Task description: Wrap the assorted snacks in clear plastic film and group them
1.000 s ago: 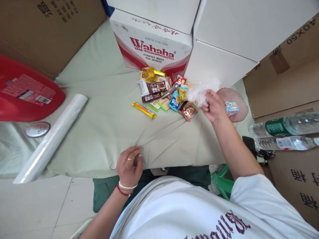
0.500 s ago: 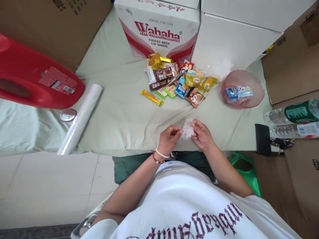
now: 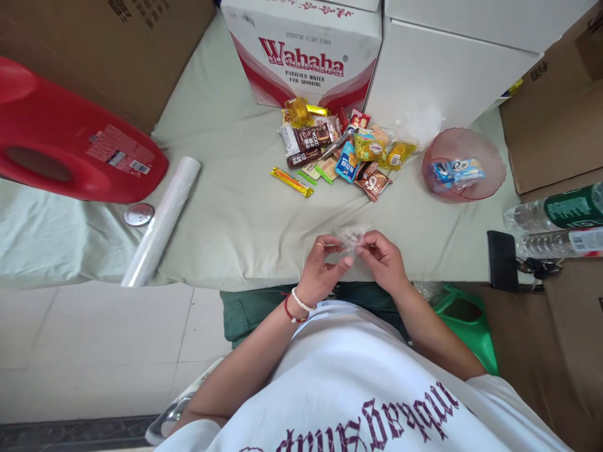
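Left hand (image 3: pixel 323 267) and right hand (image 3: pixel 384 257) pinch a small clear bag (image 3: pixel 351 237), seemingly crumpled shut, over the cloth's (image 3: pixel 235 220) near edge; snacks (image 3: pixel 330 150) lie loose, one packet (image 3: pixel 455 171) in the bowl (image 3: pixel 490 157).

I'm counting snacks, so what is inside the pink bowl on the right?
The pink bowl holds a blue-and-white snack packet lying across its bottom. Anything beneath that packet is covered. The left hand and right hand pinch a clear plastic bag nearer the body.
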Tool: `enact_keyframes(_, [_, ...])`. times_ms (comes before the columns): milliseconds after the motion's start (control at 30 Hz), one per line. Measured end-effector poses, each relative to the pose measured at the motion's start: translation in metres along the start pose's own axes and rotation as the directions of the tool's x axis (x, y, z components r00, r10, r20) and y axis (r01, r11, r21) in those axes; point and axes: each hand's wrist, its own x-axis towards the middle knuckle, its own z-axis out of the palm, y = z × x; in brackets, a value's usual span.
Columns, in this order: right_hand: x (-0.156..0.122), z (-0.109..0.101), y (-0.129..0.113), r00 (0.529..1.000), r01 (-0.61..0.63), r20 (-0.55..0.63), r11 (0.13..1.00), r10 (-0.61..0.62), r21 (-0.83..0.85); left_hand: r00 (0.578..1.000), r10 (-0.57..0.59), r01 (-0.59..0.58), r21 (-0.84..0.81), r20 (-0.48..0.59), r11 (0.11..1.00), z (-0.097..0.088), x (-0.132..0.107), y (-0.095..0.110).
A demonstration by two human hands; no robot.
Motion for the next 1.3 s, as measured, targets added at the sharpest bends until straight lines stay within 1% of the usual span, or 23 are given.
enact_keyframes(67, [-0.003, 0.003, -0.011, 0.979, 0.184, 0.121, 0.960, -0.161, -0.212, 0.997, -0.057, 0.062, -0.100, 0.051, 0.993, 0.007, -0.002, 0.001])
enact_keyframes(100, [-0.004, 0.004, -0.015, 0.959, 0.256, 0.193, 0.928, -0.208, -0.271, 0.994, -0.088, 0.097, -0.169, 0.058, 0.981, 0.009, -0.001, 0.001])
enact_keyframes(133, [-0.005, 0.005, -0.019, 0.940, 0.300, 0.255, 0.907, -0.228, -0.296, 0.992, -0.114, 0.123, -0.241, 0.050, 0.963, 0.010, 0.000, 0.000])
enact_keyframes(167, [-0.006, 0.005, -0.022, 0.929, 0.311, 0.293, 0.905, -0.225, -0.291, 0.991, -0.132, 0.135, -0.304, 0.030, 0.943, 0.009, 0.002, -0.001])
enact_keyframes(200, [-0.007, 0.005, -0.024, 0.932, 0.288, 0.298, 0.919, -0.206, -0.268, 0.990, -0.143, 0.135, -0.346, 0.002, 0.928, 0.007, 0.003, -0.003])
enact_keyframes(233, [-0.008, 0.004, -0.025, 0.948, 0.240, 0.263, 0.942, -0.177, -0.233, 0.989, -0.148, 0.128, -0.361, -0.027, 0.924, 0.005, 0.005, -0.004])
enact_keyframes(300, [-0.008, 0.001, -0.026, 0.989, 0.114, 0.114, 0.982, -0.097, -0.153, 0.987, -0.144, 0.116, -0.324, -0.064, 0.939, 0.000, 0.005, -0.006])
enact_keyframes(367, [-0.004, -0.001, -0.025, 1.000, 0.025, -0.015, 0.996, -0.026, -0.082, 0.989, -0.137, 0.119, -0.242, -0.063, 0.963, -0.004, 0.002, -0.007])
enact_keyframes(400, [0.000, -0.001, -0.024, 0.999, 0.000, -0.033, 0.998, -0.002, -0.057, 0.989, -0.139, 0.128, -0.206, -0.042, 0.970, -0.005, 0.000, -0.007])
enact_keyframes(500, [0.012, 0.003, -0.017, 0.995, -0.103, 0.005, 0.994, 0.103, 0.030, 0.983, -0.175, 0.182, -0.167, 0.058, 0.969, -0.006, -0.007, -0.007])
enact_keyframes(533, [0.016, 0.005, -0.014, 0.987, -0.162, 0.001, 0.983, 0.162, 0.083, 0.979, -0.188, 0.198, -0.174, 0.075, 0.965, -0.007, -0.009, -0.008])
enact_keyframes(600, [0.022, 0.007, -0.009, 0.960, -0.258, -0.055, 0.943, 0.274, 0.208, 0.978, -0.197, 0.206, -0.195, 0.065, 0.959, -0.009, -0.011, -0.009])
enact_keyframes(667, [0.023, 0.008, -0.007, 0.943, -0.273, -0.112, 0.922, 0.313, 0.276, 0.981, -0.193, 0.196, -0.204, 0.033, 0.959, -0.012, -0.012, -0.012])
enact_keyframes(700, [0.022, 0.008, -0.007, 0.948, -0.261, -0.107, 0.927, 0.298, 0.271, 0.981, -0.191, 0.192, -0.204, 0.023, 0.960, -0.014, -0.012, -0.014])
enact_keyframes(733, [0.020, 0.008, -0.009, 0.960, -0.247, -0.072, 0.938, 0.272, 0.245, 0.983, -0.181, 0.181, -0.201, 0.019, 0.963, -0.015, -0.012, -0.015])
enact_keyframes(800, [0.015, 0.010, -0.012, 0.971, -0.235, 0.076, 0.956, 0.225, 0.176, 0.993, -0.118, 0.120, -0.183, 0.025, 0.976, -0.016, -0.012, -0.017])
enact_keyframes(867, [0.012, 0.015, -0.014, 0.946, -0.266, 0.236, 0.950, 0.224, 0.165, 0.999, -0.034, 0.041, -0.163, 0.042, 0.986, -0.015, -0.013, -0.016])
enact_keyframes(933, [0.011, 0.019, -0.011, 0.919, -0.330, 0.301, 0.916, 0.255, 0.231, 0.998, -0.022, 0.033, -0.180, 0.064, 0.983, -0.014, -0.013, -0.013])
enact_keyframes(967, [0.011, 0.020, -0.009, 0.917, -0.357, 0.287, 0.891, 0.277, 0.281, 0.996, -0.055, 0.069, -0.209, 0.071, 0.976, -0.015, -0.013, -0.011])
enact_keyframes(1067, [0.015, 0.016, -0.002, 0.920, -0.391, 0.161, 0.822, 0.357, 0.414, 0.984, -0.173, 0.180, -0.303, 0.049, 0.936, -0.019, -0.010, -0.006])
enact_keyframes(1133, [0.018, 0.010, -0.001, 0.908, -0.405, 0.107, 0.779, 0.406, 0.479, 0.982, -0.184, 0.165, -0.320, -0.031, 0.933, -0.024, -0.007, -0.006])
enact_keyframes(1200, [0.020, 0.002, -0.003, 0.899, -0.404, 0.071, 0.753, 0.433, 0.520, 0.981, -0.159, 0.121, -0.290, -0.110, 0.949, -0.029, -0.003, -0.007])
enact_keyframes(1300, [0.022, -0.009, -0.007, 0.905, -0.349, 0.000, 0.742, 0.425, 0.572, 0.979, -0.128, 0.091, -0.217, -0.160, 0.972, -0.036, 0.000, -0.010])
